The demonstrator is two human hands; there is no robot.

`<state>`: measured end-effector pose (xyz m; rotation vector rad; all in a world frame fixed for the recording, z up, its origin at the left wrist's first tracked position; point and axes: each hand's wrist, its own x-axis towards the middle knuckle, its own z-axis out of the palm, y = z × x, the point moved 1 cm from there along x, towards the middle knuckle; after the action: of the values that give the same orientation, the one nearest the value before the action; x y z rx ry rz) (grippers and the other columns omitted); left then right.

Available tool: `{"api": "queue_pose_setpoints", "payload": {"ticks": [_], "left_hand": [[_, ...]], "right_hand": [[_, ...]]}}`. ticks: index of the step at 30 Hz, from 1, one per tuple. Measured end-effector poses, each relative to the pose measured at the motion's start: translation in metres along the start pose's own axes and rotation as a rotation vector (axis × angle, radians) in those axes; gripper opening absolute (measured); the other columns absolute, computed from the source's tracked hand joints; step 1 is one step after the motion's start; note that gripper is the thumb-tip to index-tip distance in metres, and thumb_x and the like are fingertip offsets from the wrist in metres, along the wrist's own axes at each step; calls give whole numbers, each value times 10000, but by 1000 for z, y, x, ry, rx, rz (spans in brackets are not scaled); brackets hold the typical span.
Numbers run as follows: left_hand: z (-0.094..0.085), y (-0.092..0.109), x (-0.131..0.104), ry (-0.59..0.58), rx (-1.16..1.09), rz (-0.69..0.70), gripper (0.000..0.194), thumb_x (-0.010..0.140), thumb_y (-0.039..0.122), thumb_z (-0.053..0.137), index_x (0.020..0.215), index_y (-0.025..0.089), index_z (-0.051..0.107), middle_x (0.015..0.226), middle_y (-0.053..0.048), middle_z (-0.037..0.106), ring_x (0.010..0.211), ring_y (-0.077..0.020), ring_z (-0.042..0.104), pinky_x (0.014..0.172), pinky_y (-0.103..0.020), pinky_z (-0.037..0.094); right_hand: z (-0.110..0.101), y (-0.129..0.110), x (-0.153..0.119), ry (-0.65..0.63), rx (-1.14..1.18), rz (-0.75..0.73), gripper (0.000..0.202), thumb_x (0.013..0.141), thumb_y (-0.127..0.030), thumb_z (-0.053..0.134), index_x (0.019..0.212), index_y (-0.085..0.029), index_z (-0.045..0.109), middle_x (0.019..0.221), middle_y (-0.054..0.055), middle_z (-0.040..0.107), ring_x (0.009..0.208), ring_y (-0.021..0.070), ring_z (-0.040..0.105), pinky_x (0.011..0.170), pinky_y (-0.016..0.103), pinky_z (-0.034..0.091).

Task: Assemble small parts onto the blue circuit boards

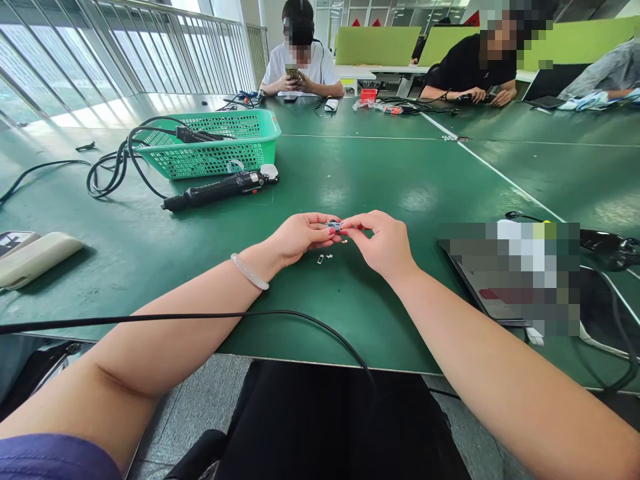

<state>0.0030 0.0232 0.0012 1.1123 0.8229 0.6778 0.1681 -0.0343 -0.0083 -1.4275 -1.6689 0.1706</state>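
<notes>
Between my two hands, just above the green table, is a small dark electronic-looking part (pixel 334 226) with light specks; its exact kind is too small to make out. My left hand (pixel 303 237), with a pale bangle at the wrist, pinches it from the left between thumb and fingers. From the other side the fingertips of my right hand (pixel 379 239) close on its right edge. Below the fingers lie a tiny light rectangular frame (pixel 321 259) and a small white scrap (pixel 329 256).
A green basket (pixel 215 143) with cables stands behind a black electric screwdriver (pixel 220 190). A beige device (pixel 43 257) lies left, a partly blurred laptop (pixel 480 287) right. A black cable (pixel 165 319) crosses over my left forearm. Several people sit across the table (pixel 360 167).
</notes>
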Motion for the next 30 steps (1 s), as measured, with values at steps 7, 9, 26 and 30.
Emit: {"api": "queue_pose_setpoints", "payload": {"ticks": [7, 9, 26, 30], "left_hand": [[0, -1, 0, -10, -24, 6, 164, 830, 0, 635, 961, 91, 673, 793, -53, 739, 720, -85, 709, 701, -188, 547], [-1, -1, 1, -11, -19, 5, 161, 830, 7, 641, 964, 91, 675, 797, -56, 739, 728, -88, 710, 709, -193, 545], [0, -2, 1, 18, -11, -13, 155, 843, 5, 626, 963, 93, 671, 799, -43, 729, 719, -76, 704, 710, -189, 540], [-2, -3, 2, 64, -22, -1, 151, 848, 0, 617, 965, 84, 660, 794, -36, 716, 707, -76, 703, 734, -200, 544]], "right_hand": [[3, 5, 0, 45, 69, -42, 172, 850, -177, 620, 831, -255, 772, 792, 12, 731, 758, 173, 648, 726, 331, 504], [3, 5, 0, 43, 50, -46, 170, 845, -169, 623, 845, -251, 773, 789, 13, 730, 729, 167, 637, 708, 327, 496], [2, 4, 1, -45, 54, 13, 292, 864, -99, 505, 963, -223, 750, 921, 30, 757, 861, 182, 676, 803, 347, 517], [4, 9, 3, -107, -79, 148, 207, 841, -139, 596, 948, -219, 754, 894, 39, 744, 857, 206, 650, 796, 374, 499]]}}
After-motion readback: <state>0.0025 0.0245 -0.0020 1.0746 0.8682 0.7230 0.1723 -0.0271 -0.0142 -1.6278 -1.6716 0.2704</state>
